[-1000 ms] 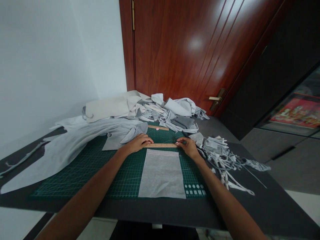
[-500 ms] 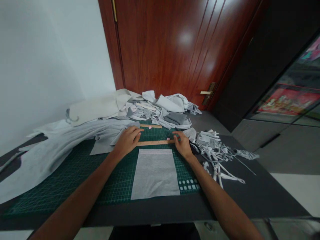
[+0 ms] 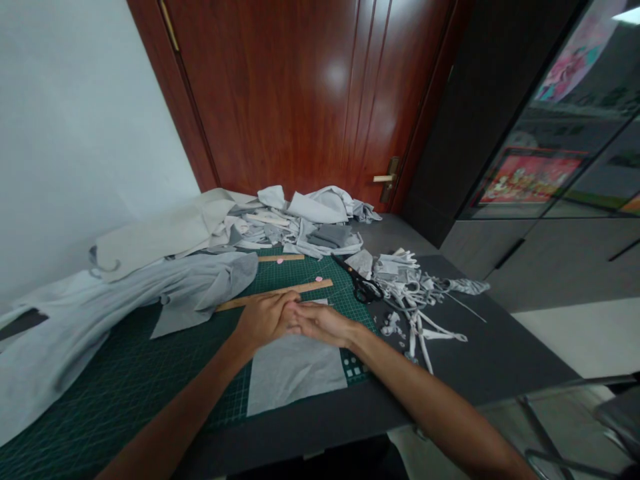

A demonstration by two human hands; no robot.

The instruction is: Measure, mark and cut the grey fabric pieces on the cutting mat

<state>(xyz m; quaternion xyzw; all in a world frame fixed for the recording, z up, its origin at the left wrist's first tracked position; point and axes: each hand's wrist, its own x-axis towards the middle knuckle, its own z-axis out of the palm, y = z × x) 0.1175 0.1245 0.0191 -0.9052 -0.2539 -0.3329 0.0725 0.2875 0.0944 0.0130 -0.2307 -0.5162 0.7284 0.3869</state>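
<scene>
My left hand [image 3: 264, 319] and my right hand [image 3: 320, 321] meet over the top edge of a grey fabric rectangle [image 3: 295, 368] lying on the green cutting mat [image 3: 125, 380]. The fingertips of both hands touch each other and are closed in a pinch; what they grip is too small to make out. A long wooden ruler [image 3: 280, 294] lies slanted on the mat just behind the hands. Black scissors [image 3: 361, 283] rest at the mat's right edge, a hand's width from my right hand.
A large grey cloth [image 3: 115, 293] spreads over the mat's left part. A heap of grey and white fabric pieces [image 3: 300, 223] sits at the back with a second ruler [image 3: 280, 258]. Cut strips [image 3: 420, 293] pile at right. A wooden door [image 3: 300, 100] stands behind.
Both hands left the ruler's ends and came together at the fabric's top edge. The ruler now lies slanted farther back. The camera turned right, and the scissors came into view.
</scene>
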